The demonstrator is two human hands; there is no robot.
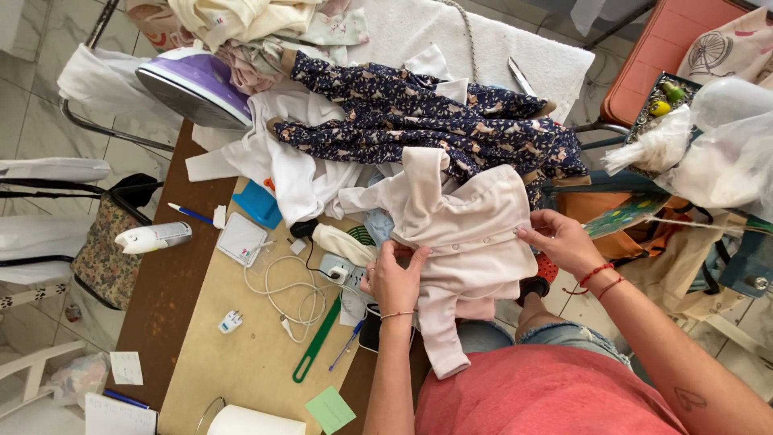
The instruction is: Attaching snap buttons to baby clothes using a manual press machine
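**Head view: both hands on the little pink shirt**

Head view looking straight down, biggest stuff first. The wooden table (173,282) with a tan cutting mat (241,362) takes up the left side. Across the top lies a navy patterned garment (419,113), with white cloth (298,173) beside it and a purple steam iron (193,84) parked at the far-left corner.

The main thing is the pale pink baby shirt (471,242), right in front of the person, at the table edge and partly over the lap. Its long axis runs roughly away from the body, collar end far, one sleeve hanging down near.

The left hand (394,282) pinches the shirt's left edge, fingers curled onto the fabric. The right hand (564,242) grips the right edge, thumb and fingertips closed on it near the snap buttons. So the shirt sits between the two hands, both touching it.

Smaller clutter just left of the left hand: a white charger cable (282,290), a green ruler-like tool (318,338), a blue pen (189,213). Nothing is lying on top of the shirt.
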